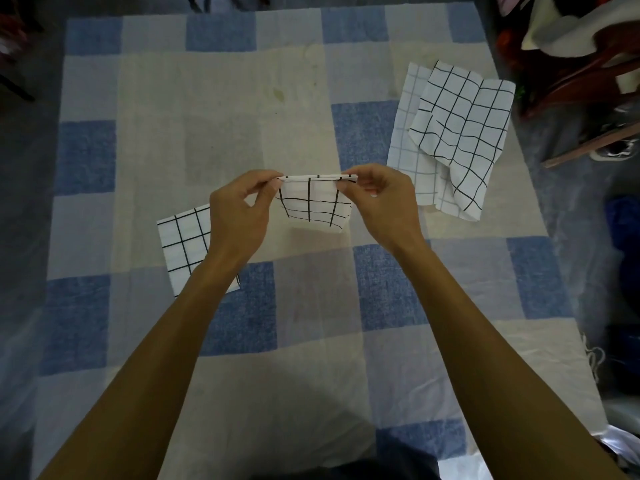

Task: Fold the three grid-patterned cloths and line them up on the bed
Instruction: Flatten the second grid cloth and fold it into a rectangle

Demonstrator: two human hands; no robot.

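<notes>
Fingers: left hand (239,216) and right hand (384,206) each pinch a top corner of a small folded white cloth with black grid lines (313,206), thumb against curled fingertips, holding it up above the blue-and-cream checked bed sheet (242,116).
Near left: second white black-grid square (183,244), folded, lies flat on the sheet, partly under the left forearm.
Far right: rumpled black-grid cloth (460,129), unfolded, lies over a paler faint-grid layer (405,143), well apart from both hands.
</notes>
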